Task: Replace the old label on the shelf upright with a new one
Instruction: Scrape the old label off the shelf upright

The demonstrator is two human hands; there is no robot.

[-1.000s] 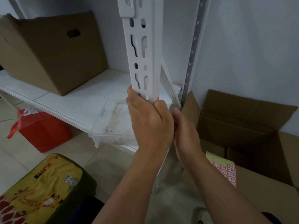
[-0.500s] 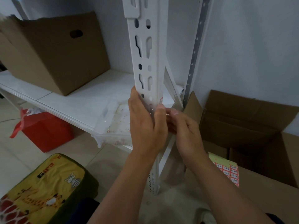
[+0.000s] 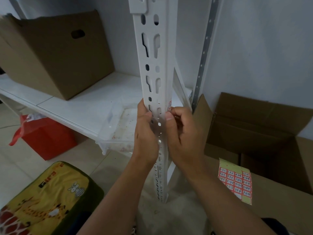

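White shelving behind — left hand (image 3: pixel 145 131) bracing the upright (image 3: pixel 155 68), right hand (image 3: pixel 182 133) pinching the label (image 3: pixel 169 104) edge; peeling slowly is looking wisest.

I read handwritten codes like 5-2-2 and 7-4-4 on the sticker sheet (image 3: pixel 235 182), near right.

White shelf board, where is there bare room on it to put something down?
The white shelf board is bare between the brown cardboard box and the clear plastic tray. It is crowded at the white slotted upright, where the left hand and right hand work.
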